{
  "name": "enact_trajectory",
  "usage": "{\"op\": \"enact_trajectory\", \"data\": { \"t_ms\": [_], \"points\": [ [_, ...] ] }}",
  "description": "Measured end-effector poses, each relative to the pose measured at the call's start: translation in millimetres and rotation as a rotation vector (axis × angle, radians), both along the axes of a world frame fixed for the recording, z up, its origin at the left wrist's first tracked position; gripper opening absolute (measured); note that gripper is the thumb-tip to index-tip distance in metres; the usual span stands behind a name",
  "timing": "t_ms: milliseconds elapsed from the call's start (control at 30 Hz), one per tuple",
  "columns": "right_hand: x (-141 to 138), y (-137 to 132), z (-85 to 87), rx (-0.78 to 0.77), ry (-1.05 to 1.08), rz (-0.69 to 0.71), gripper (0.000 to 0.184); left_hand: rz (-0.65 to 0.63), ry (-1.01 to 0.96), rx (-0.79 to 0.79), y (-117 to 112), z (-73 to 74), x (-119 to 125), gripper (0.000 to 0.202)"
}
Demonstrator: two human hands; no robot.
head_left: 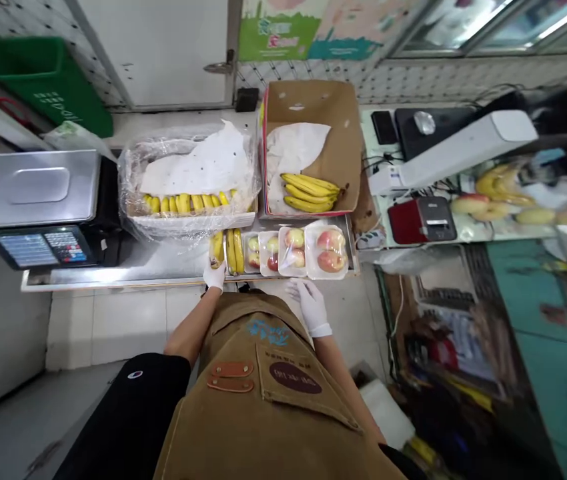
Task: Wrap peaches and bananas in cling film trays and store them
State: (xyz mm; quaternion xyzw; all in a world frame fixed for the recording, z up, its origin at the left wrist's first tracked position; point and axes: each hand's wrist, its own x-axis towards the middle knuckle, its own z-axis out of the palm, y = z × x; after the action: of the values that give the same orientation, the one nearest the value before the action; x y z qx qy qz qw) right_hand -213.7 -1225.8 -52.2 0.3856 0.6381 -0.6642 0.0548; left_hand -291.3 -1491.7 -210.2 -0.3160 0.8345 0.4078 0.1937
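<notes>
In a white glove, my left hand (pixel 214 275) is closed on the near end of a pack of bananas (pixel 217 248), the leftmost in a row along the metal counter's front. A second banana pack (pixel 235 252) lies right beside it. Further right come wrapped trays of apple-like fruit: two narrow ones (pixel 253 252) (pixel 269 253), a wider tray (pixel 292 251), and a large tray (pixel 331 251) at the end. Also gloved in white, my right hand (pixel 308 305) is empty, fingers stretched out, just in front of the counter edge below the wider tray.
Behind the row stand a plastic-lined box of bananas (pixel 188 203) and an open cardboard box (pixel 336 127) holding a banana bunch (pixel 310 193). A weighing scale (pixel 38 190) is at left. To the right are a red-and-black device (pixel 422 220) and a white lamp-like arm (pixel 463 153).
</notes>
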Motion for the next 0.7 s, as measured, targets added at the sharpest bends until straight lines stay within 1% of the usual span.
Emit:
{"op": "enact_trajectory", "data": {
  "t_ms": [100,167,267,333,433,533,633,700],
  "points": [
    [15.6,-32.7,8.7,-0.001,-0.009,0.043,0.062,-0.066,-0.004,-0.052,8.6,-7.2,3.6,0.084],
    [26.4,-46.8,12.4,0.013,-0.037,0.046,0.065,-0.122,-0.015,-0.063,8.9,-10.5,6.4,0.09],
    [44.9,-58.3,14.0,0.02,-0.08,-0.006,0.066,-0.204,-0.061,-0.095,1.6,-14.6,10.3,0.089],
    [56.4,-62.2,12.7,-0.002,-0.087,-0.033,0.066,-0.267,-0.095,-0.135,-6.1,-16.7,12.9,0.085],
    [66.0,-63.7,7.8,-0.068,-0.063,-0.081,0.063,-0.383,-0.132,-0.183,-17.4,-17.7,14.7,0.075],
    [62.6,-58.3,-0.4,-0.138,-0.038,-0.123,0.054,-0.478,-0.158,-0.221,-23.7,-15.2,12.0,0.069],
    [53.1,-42.5,-9.2,-0.167,0.002,-0.095,0.049,-0.532,-0.175,-0.263,-23.3,-8.4,7.7,0.061],
    [50.0,-24.8,-13.7,-0.172,0.067,-0.044,0.048,-0.551,-0.177,-0.294,-20.7,1.0,6.5,0.055]
  ]
}}
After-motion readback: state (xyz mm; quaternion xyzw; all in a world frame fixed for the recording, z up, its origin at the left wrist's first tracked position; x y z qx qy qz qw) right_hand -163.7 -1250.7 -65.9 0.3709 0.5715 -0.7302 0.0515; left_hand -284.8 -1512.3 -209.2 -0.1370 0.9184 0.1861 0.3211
